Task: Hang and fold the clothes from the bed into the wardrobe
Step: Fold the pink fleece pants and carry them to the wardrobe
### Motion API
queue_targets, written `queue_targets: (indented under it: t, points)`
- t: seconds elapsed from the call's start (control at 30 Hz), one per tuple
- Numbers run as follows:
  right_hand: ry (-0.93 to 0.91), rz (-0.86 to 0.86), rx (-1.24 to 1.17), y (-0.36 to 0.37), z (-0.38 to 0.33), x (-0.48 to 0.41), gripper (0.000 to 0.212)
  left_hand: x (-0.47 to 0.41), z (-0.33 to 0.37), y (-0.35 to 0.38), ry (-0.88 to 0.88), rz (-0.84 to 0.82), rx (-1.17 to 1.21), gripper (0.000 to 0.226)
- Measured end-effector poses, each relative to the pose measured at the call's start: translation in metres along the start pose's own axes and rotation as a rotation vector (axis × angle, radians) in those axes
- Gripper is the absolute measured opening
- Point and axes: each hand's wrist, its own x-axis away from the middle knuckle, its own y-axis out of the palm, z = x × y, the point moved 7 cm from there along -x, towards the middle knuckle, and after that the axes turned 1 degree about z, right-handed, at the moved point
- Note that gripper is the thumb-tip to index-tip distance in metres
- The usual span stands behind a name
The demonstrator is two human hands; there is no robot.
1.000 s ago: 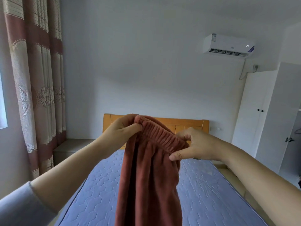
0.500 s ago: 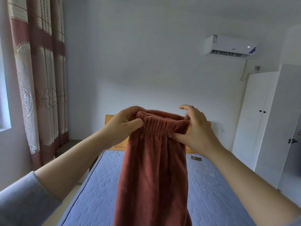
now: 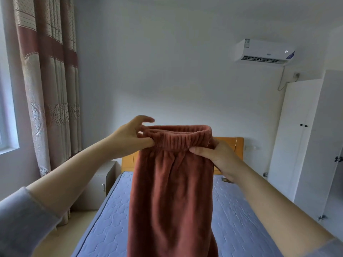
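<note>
A pair of rust-red fleece trousers (image 3: 172, 191) hangs in front of me above the bed (image 3: 239, 216), held up by its elastic waistband. My left hand (image 3: 130, 138) pinches the left end of the waistband between thumb and fingers, with the other fingers lifted. My right hand (image 3: 217, 154) grips the right end, thumb in front of the cloth. The waistband is stretched flat between both hands. The legs drop out of view at the bottom. The white wardrobe (image 3: 304, 138) stands at the right, its near doors closed.
The bed has a blue quilted mattress and an orange wooden headboard (image 3: 230, 145). A grey nightstand (image 3: 100, 184) stands left of the bed, below long patterned curtains (image 3: 50, 86). An air conditioner (image 3: 263, 51) hangs high on the far wall.
My hands have moved apart and pulled the waistband wide and level. My right hand shifted from on top of the band to gripping its right end. The view tilted upward slightly.
</note>
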Motion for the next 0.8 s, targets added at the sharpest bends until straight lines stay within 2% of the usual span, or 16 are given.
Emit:
queue_targets:
  t: [0.1,0.23,0.3,0.47,0.67,0.8]
  points:
    - [-0.036,-0.011,0.064,0.010,-0.010,-0.005,0.021,0.004,0.019,0.001,0.127,-0.048,-0.293,0.108]
    - [-0.046,-0.139,0.095,0.035,-0.019,-0.009,0.029,-0.003,0.028,0.019,0.167,-0.169,-0.603,0.127]
    - [-0.034,-0.182,0.058,0.044,-0.018,-0.009,0.030,-0.007,0.025,0.020,0.130,-0.202,-0.629,0.119]
    - [0.018,-0.193,-0.123,0.044,-0.007,-0.005,0.034,-0.013,0.011,0.016,0.011,-0.222,-0.425,0.052]
    - [0.033,-0.038,0.008,0.024,0.017,0.002,0.033,-0.022,-0.005,0.028,-0.041,-0.241,-0.314,0.040]
    - [0.111,0.119,0.211,0.001,0.054,0.019,0.026,-0.030,-0.011,0.031,-0.008,-0.133,-0.388,0.030]
